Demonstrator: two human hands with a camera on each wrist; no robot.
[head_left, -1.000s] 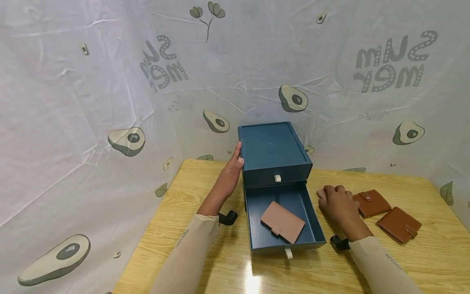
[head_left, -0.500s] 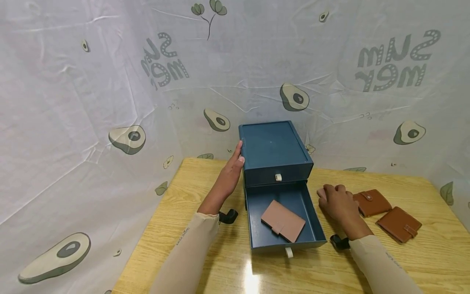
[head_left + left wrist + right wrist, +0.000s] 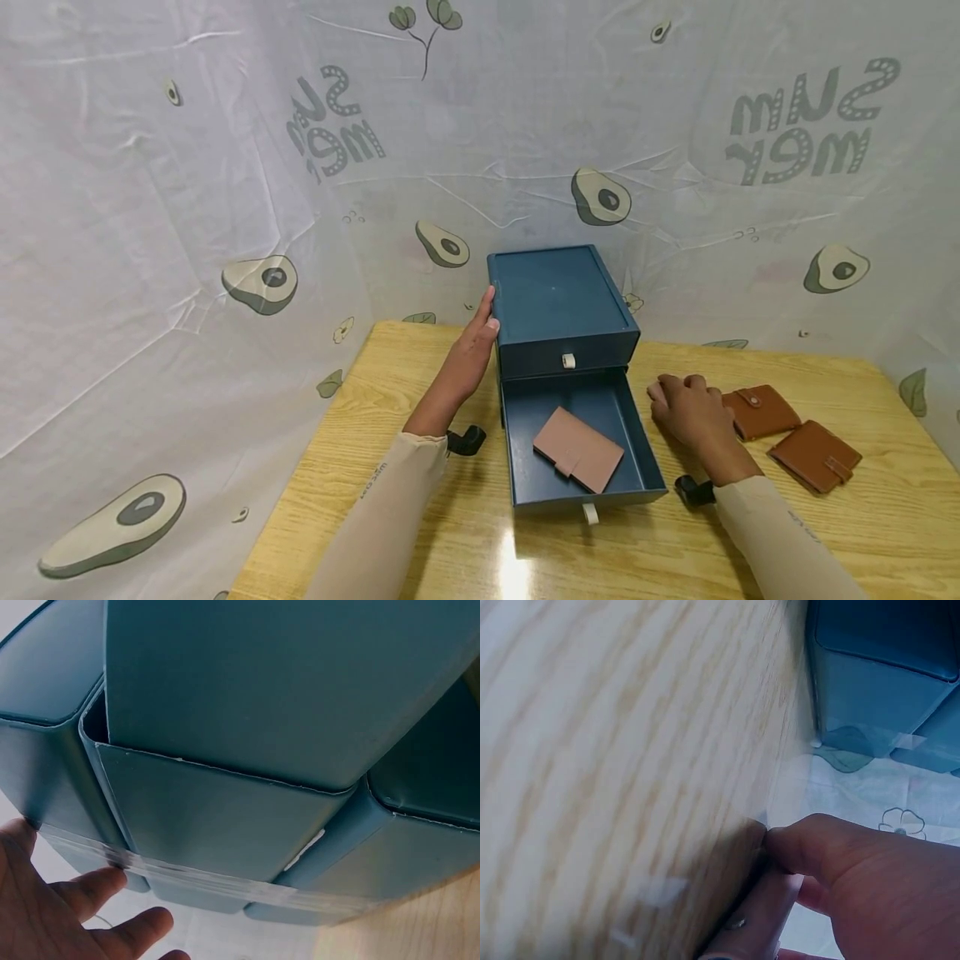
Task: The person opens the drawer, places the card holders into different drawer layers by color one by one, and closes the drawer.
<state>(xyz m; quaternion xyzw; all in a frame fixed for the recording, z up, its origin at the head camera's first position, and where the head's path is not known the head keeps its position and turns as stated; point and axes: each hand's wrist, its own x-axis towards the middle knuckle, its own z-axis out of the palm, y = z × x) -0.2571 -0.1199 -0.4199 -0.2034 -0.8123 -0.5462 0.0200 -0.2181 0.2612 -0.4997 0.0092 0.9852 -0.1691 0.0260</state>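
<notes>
My left hand [image 3: 468, 358] lies with straight fingers along the left side of a blue drawer unit [image 3: 562, 296]. In the left wrist view the fingertips touch the unit's wall [image 3: 217, 810] beside a strip of clear tape [image 3: 225, 879]. A lower drawer [image 3: 648, 454] is pulled out, with a pink wallet [image 3: 577, 450] lying flat inside. Right of the unit, my right hand [image 3: 693, 417] grips a second pink wallet [image 3: 656, 393] at the table; the hand covers most of it. The right wrist view shows the thumb on this wallet's edge, near a metal snap [image 3: 736, 924].
Two brown wallets with strap closures, one farther back [image 3: 761, 412] and one nearer [image 3: 816, 457], lie right of my right hand. The upper drawer [image 3: 540, 358] is closed. A printed sheet [image 3: 480, 200] hangs behind the wooden table [image 3: 352, 417].
</notes>
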